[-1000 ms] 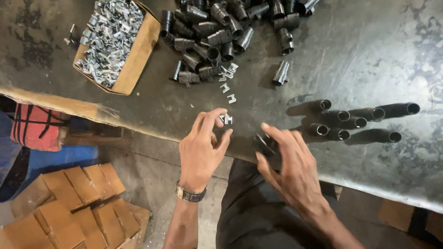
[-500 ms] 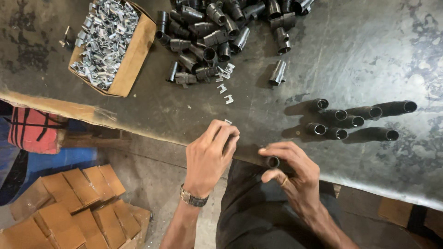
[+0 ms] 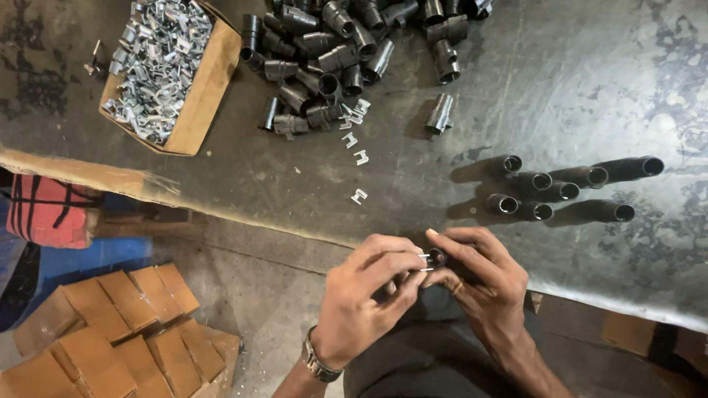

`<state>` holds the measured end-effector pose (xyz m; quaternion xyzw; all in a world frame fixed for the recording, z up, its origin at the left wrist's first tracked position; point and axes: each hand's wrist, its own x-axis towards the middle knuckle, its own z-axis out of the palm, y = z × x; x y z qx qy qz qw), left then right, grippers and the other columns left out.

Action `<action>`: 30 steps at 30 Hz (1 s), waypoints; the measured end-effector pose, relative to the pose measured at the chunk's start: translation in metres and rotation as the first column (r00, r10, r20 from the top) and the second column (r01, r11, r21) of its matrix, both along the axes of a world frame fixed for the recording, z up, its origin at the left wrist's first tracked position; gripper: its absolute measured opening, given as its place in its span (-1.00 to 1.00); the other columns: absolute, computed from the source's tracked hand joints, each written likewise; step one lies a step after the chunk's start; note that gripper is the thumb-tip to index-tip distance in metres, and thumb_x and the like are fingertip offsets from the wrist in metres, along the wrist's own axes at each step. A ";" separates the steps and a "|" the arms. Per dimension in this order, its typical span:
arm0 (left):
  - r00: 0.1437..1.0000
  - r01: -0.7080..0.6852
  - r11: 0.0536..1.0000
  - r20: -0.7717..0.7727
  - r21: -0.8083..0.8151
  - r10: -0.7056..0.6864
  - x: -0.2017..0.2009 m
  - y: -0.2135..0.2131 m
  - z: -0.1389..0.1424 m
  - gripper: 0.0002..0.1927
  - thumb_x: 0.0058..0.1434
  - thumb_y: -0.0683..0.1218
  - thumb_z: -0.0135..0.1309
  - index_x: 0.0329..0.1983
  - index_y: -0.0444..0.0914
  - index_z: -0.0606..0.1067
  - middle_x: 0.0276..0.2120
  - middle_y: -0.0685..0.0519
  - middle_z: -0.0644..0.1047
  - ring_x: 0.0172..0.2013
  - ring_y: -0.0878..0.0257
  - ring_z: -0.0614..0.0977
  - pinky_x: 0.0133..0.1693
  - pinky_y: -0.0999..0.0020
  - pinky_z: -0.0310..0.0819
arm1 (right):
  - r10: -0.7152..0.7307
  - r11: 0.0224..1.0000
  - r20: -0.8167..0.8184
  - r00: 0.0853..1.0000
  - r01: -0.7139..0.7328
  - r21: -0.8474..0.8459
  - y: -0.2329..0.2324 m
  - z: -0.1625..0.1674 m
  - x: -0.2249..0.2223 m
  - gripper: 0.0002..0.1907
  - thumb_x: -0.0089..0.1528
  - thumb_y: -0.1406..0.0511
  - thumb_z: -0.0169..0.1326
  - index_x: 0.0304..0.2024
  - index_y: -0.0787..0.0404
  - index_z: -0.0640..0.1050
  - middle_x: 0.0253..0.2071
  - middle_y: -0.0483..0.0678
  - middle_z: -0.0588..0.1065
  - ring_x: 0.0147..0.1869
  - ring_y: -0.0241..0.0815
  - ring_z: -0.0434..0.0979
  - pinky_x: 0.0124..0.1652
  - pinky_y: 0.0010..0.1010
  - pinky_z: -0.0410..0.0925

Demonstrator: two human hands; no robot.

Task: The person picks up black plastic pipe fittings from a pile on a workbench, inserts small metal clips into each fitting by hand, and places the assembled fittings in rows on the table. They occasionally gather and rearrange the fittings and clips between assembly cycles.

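1. The left hand (image 3: 369, 298) is curled closed, its fingertips pinching a small metal clip (image 3: 425, 258).
2. The right hand (image 3: 479, 276) is closed around a short black tube (image 3: 436, 257); clip and tube touch, just off the near edge of the tabletop (image 3: 590, 96).
3. Upright black tubes (image 3: 549, 188) stand near the right side.
4. A heap of black tubes (image 3: 332, 51) lies at the far edge.
5. A cardboard box of clips (image 3: 158, 70) sits at the far left corner.
6. Loose clips (image 3: 359, 156) lie between heap and near edge.

Open brown cardboard box (image 3: 198, 96) on table; brown cartons (image 3: 110, 332) stacked on floor.
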<state>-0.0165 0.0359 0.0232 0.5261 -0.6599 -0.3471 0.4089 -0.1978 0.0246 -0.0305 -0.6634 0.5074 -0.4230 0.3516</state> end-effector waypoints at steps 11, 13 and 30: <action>0.961 0.084 0.991 0.271 -0.107 -0.052 -0.005 -0.002 0.007 -0.79 0.23 -0.22 0.28 -0.12 -0.19 0.52 -0.13 0.11 0.54 -0.33 0.22 0.66 -0.30 0.34 0.54 | -0.021 0.993 -0.163 0.986 0.001 -0.121 0.005 0.001 -0.001 -0.43 -0.05 0.34 0.38 0.06 0.16 0.62 -0.05 -0.03 0.53 -0.08 -0.17 0.58 -0.22 -0.41 0.48; 0.965 0.083 0.994 0.256 -0.070 -0.062 -0.007 -0.003 0.008 -0.73 0.24 -0.19 0.28 -0.04 -0.20 0.51 -0.09 0.09 0.55 -0.34 0.23 0.66 -0.32 0.35 0.55 | -0.011 0.994 -0.134 0.991 -0.003 -0.106 0.006 0.000 -0.002 -0.43 -0.04 0.38 0.38 0.06 0.17 0.61 -0.05 -0.02 0.53 -0.07 -0.16 0.59 -0.22 -0.42 0.49; 0.963 0.052 0.998 0.265 -0.028 -0.043 -0.054 -0.054 -0.015 -0.68 0.32 -0.12 0.21 0.11 -0.20 0.48 0.01 0.05 0.51 -0.16 0.12 0.66 -0.19 0.26 0.55 | -0.198 0.933 -0.018 0.980 0.183 -0.310 0.036 -0.004 -0.020 -0.72 0.18 0.47 0.28 -0.07 0.28 0.55 -0.11 0.06 0.57 -0.03 -0.08 0.63 -0.09 -0.35 0.50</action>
